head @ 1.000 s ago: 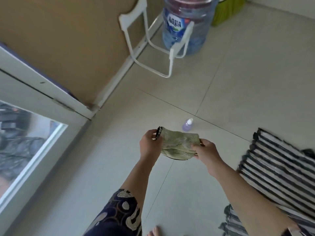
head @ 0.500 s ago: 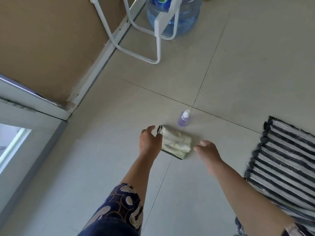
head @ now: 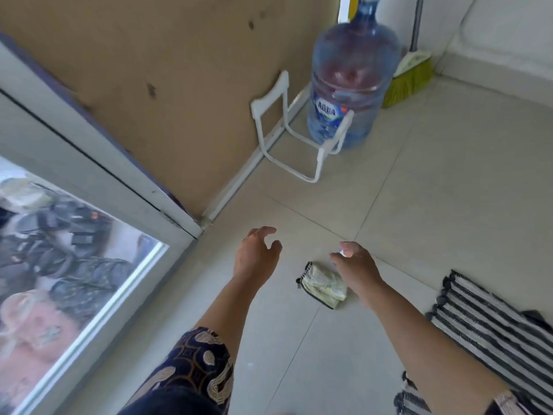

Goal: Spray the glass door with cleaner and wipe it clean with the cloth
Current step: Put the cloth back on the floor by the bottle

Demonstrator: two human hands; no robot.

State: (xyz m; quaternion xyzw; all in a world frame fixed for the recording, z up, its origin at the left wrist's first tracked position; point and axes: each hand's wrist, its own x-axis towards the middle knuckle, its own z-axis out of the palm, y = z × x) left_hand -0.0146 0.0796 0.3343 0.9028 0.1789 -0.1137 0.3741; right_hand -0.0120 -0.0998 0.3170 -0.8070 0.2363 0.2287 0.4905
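The folded cloth (head: 323,285) is lying on the floor (head: 419,205), nobody holding it. The left hand (head: 256,256) is hovering open. The right hand (head: 356,266) is covering the spray bottle; I cannot tell its grip. A blind grab could topple the bottle.

Tiled floor (head: 449,190): folded cloth (head: 323,284), striped rug (head: 493,319), water jug (head: 347,91).

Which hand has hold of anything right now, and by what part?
Left hand holds nothing. Right hand covers the spray bottle; a grip cannot be confirmed. The cloth lies free on the floor.
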